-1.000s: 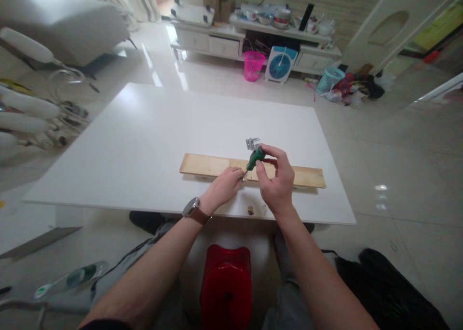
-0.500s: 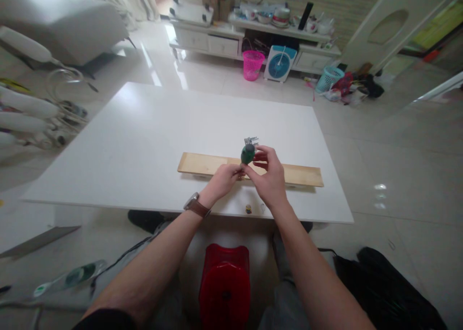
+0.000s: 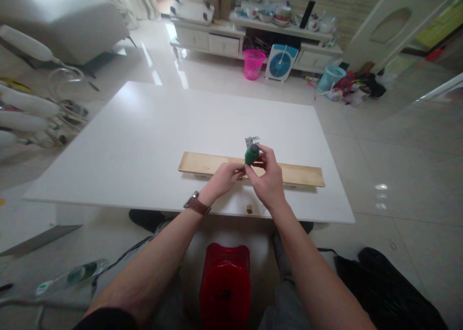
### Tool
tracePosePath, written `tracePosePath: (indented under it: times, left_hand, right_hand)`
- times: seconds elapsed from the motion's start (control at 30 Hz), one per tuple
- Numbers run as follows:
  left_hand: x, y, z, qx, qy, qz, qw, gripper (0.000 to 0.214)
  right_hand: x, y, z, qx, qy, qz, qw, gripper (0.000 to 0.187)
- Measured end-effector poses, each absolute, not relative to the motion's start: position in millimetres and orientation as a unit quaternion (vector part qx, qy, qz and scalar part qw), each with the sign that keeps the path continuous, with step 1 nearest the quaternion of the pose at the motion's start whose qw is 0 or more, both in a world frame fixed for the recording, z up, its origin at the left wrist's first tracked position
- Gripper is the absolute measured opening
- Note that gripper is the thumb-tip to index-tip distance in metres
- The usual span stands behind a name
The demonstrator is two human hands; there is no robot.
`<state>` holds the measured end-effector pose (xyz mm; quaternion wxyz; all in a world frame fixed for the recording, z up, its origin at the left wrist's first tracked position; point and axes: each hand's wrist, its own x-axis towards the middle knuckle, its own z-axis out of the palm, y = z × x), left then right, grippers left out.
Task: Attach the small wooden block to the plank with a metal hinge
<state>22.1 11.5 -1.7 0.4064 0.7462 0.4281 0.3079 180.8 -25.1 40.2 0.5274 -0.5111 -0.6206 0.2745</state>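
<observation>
A green screwdriver (image 3: 251,155) with a dark butt end stands nearly upright over the wooden board (image 3: 202,163). My right hand (image 3: 269,178) has its thumb and fingers closed around the handle from the right. Pinched together at the tool's lower end are the fingers of my left hand (image 3: 227,175), which wears a watch on its wrist; what lies between them is hidden. The long, narrow board rests on the white table (image 3: 152,132), slightly raised along its near edge. Just behind the screwdriver lie small metal pieces (image 3: 252,140), possibly a hinge and screws.
A small yellow figure (image 3: 249,209) sits near the table's front edge. Below that edge is a red stool (image 3: 224,286). A black bag (image 3: 387,286) lies on the floor at right, a plastic bottle (image 3: 72,276) at left. Beyond the table stand a pink basket (image 3: 253,65) and blue fan (image 3: 281,62).
The screwdriver's butt end has tipped slightly to the right, with my right fingers shifting around the handle. My left hand stays almost where it was, and the board has not visibly moved.
</observation>
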Motion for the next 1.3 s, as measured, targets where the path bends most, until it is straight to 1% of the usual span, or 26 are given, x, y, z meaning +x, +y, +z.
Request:
tracePosePath:
  times: [0.17,0.3,0.53,0.7,0.8,1.0,1.13,1.3]
  left_hand:
    - [25,11,-5,0.732,0.436,0.319,0.415,0.019]
    - [24,12,0,0.734,0.424,0.312,0.429,0.020]
    - [25,11,-1,0.723,0.442,0.326,0.418,0.020]
    - [25,12,-1,0.709,0.428,0.329,0.454,0.021]
    - [24,12,0,0.708,0.423,0.323,0.464,0.021]
    - [25,12,-4,0.698,0.461,0.340,0.430,0.020]
    - [25,12,-6,0.688,0.456,0.348,0.444,0.018]
    - [24,13,-3,0.687,0.431,0.341,0.475,0.021]
  right_hand:
    - [181,-23,38,-0.535,-0.611,0.266,0.520,0.047]
    - [181,-25,36,-0.530,-0.616,0.270,0.516,0.048]
    - [179,-21,33,-0.533,-0.603,0.269,0.529,0.049]
    - [179,-24,31,-0.538,-0.589,0.292,0.528,0.042]
    - [178,-24,30,-0.529,-0.589,0.309,0.527,0.044]
    - [176,-20,28,-0.534,-0.587,0.291,0.534,0.053]
    - [175,-22,29,-0.535,-0.579,0.304,0.535,0.046]
    - [174,-24,28,-0.514,-0.583,0.321,0.542,0.042]
